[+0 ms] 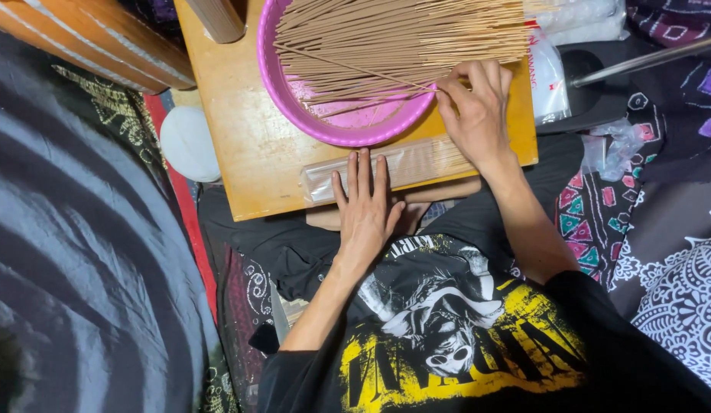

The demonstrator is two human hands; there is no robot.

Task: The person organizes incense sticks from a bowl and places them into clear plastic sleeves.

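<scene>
two hands work at a wooden desk [241, 153]: the right hand [474, 115] has its grip pinched on thin sticks [401, 38] fanned crosswise in a pink basin [279, 92], while the flat, empty left hand [363, 210] pins a clear sleeve [409, 164] just below.

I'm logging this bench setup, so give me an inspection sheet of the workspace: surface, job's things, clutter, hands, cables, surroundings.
Surface: wooden board, resting over the person's lap.
Job's things: pink basin heaped with thin tan sticks; clear plastic sleeve lying flat along the board's near edge, some sticks inside.
Clutter: white round object left of the board; clear plastic bags at the right edge.
Hands: left hand flat on the sleeve; right hand pinching sticks at the basin rim.
Cables: nothing seen.
Surroundings: patterned cloth right, striped grey fabric left, metal rod upper right.
</scene>
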